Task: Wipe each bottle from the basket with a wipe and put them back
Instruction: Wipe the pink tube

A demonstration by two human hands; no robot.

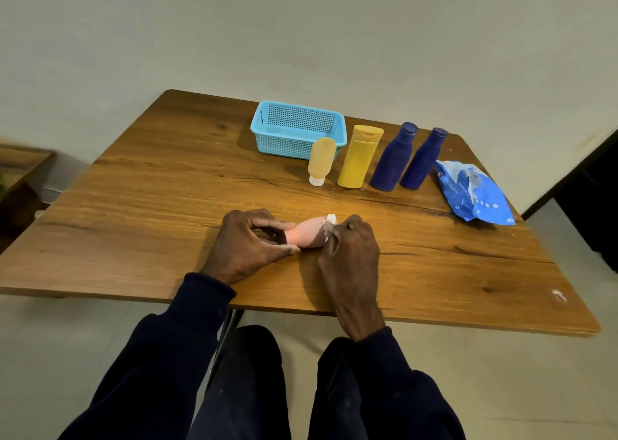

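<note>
Wiping under way on a pink bottle (306,235), lying on its side near the front of the bench (150,185). Left hand (249,244) pinching one end, grip closed on the bottle between thumb and fingers. Right hand (347,249) clenching a white wipe (329,224) and pressing it against the other end, grip closed on the wipe, most of it hidden in the fist.

Standing farther back in a row, just beside the blue basket (297,128): a small tan bottle (321,160) resting on its white cap, a yellow bottle (359,155), and two dark blue bottles (394,157) (423,158) side by side. Lying to the right of those, a blue pack of wipes (473,190).

Judging from the layout: basket looking empty, so nothing returned yet. Not possible to tell which of the four standing bottles are already wiped. Remaining at the least: finishing the pink one, handling any unwiped ones, then putting all five back into the basket.
</note>
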